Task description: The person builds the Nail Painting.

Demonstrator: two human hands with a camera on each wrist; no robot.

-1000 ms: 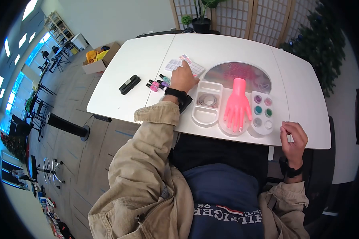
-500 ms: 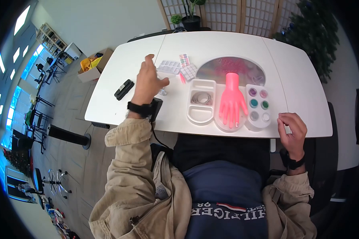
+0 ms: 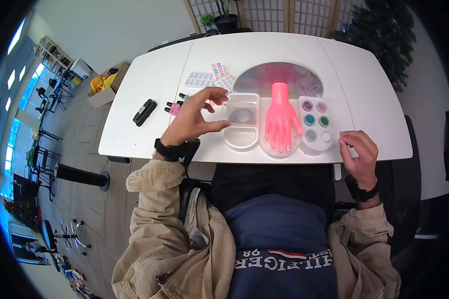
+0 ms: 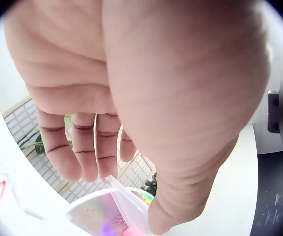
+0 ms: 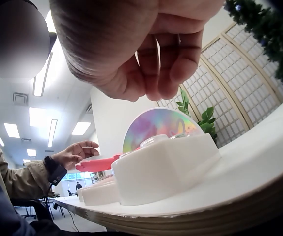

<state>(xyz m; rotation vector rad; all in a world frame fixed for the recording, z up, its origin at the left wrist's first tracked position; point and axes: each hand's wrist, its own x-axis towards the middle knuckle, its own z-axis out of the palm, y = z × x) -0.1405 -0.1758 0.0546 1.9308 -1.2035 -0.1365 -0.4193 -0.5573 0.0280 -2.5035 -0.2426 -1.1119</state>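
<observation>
My left hand (image 3: 194, 115) is at the left side of a white three-part tray (image 3: 242, 140). Thumb and fingers pinch a thin, translucent plastic piece (image 4: 130, 206), whose exact kind I cannot tell. In the head view it overlaps the middle compartment, where coiled rings of tape (image 3: 242, 116) lie. To the right of the tray, a pink practice hand (image 3: 281, 117) rests palm down, with one light nail tip on a finger. Near the right front table edge, my right hand (image 3: 360, 154) hangs with loosely curled fingers and holds nothing, beside a white holder (image 3: 315, 145) with several pots of glitter.
Nail polish bottles (image 3: 173, 109) stand partly behind my left hand. Further back lie a compartment case (image 3: 199, 79) and a sheet of colored nail stickers (image 3: 218, 70). A shiny half-round panel (image 3: 304, 79) is behind the practice hand. A black case (image 3: 144, 112) lies at left.
My left hand leaves the nail cases, swings left over the polish bottles, then comes back right to the tray with the translucent piece. The right hand stays nearly still.
</observation>
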